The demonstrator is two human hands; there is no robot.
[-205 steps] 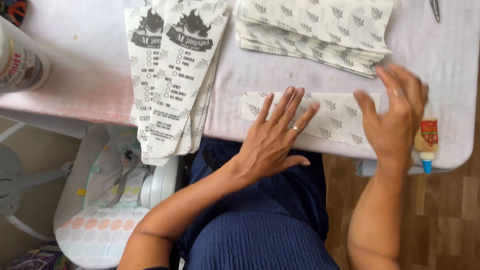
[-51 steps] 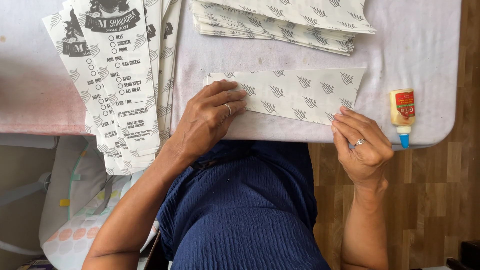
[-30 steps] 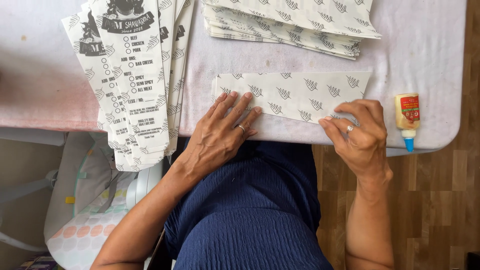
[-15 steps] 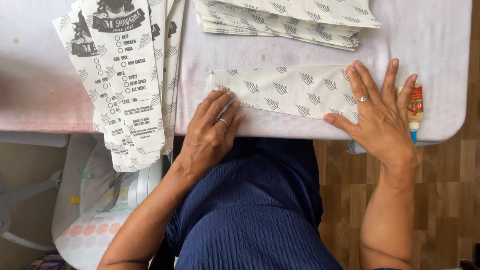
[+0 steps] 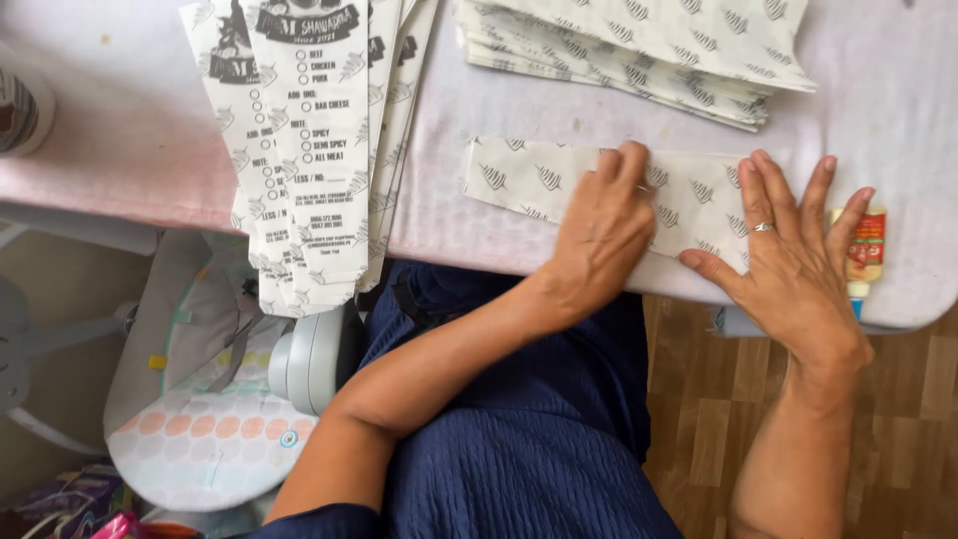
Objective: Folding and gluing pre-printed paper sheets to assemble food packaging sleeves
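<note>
Head view, looking down on the near edge of a pale worktop. A patterned paper sleeve lay flat along that edge. The left hand rested on its middle, knuckles bent, fingertips pressing the paper; it held nothing. The right hand, open with fingers spread, pressed flat on the sleeve's right end. Half a second before, the left hand sat at the sleeve's left end; it had since slid right to the middle, leaving that end bare, while the right hand stayed spread on the right end. In all likelihood a pressing stroke along the glued fold was under way. A small glue bottle lay just right of the right hand. A stack of like sleeves lay farther back; printed paper bags overhung the edge at left.
</note>
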